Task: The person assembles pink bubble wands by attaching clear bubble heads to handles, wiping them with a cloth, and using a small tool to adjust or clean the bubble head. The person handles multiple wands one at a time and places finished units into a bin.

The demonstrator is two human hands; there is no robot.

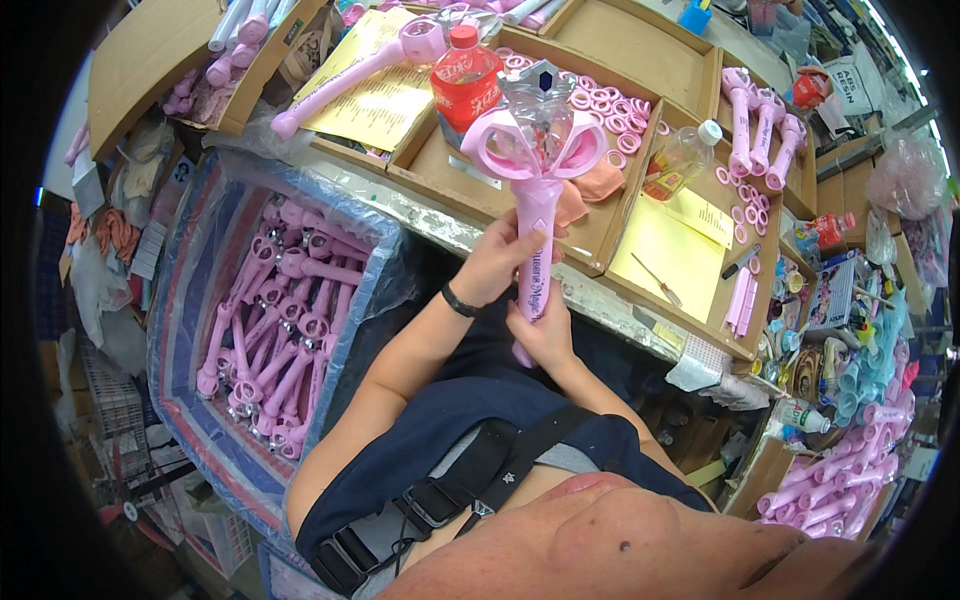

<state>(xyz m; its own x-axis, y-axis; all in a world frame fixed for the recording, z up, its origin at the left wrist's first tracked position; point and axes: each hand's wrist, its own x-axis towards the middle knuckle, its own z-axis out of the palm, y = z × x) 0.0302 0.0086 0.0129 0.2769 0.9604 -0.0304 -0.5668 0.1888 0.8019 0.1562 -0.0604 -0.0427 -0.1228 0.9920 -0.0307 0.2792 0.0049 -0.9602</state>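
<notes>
A pink toy wand [537,210] stands upright in front of me, its flared head with pink loops and a clear top with a dark gem facing up. My left hand [492,262], with a black band on the wrist, is closed around the upper handle. Lower down, my right hand [543,328] wraps the same handle near its bottom end. Another pink wand [350,88] lies on a yellow printed sheet [372,112] at the far left of the bench. Behind the held wand are a red-labelled bottle [466,88] and an orange cloth [598,190].
A blue-edged bag [385,262] full of pink wands stands at my left. Cardboard trays [635,50] on the bench hold pink rings [622,112], a clear bottle [683,160], a screwdriver [657,280] and three pink handles [765,125]. More pink wand parts [835,480] are piled at right.
</notes>
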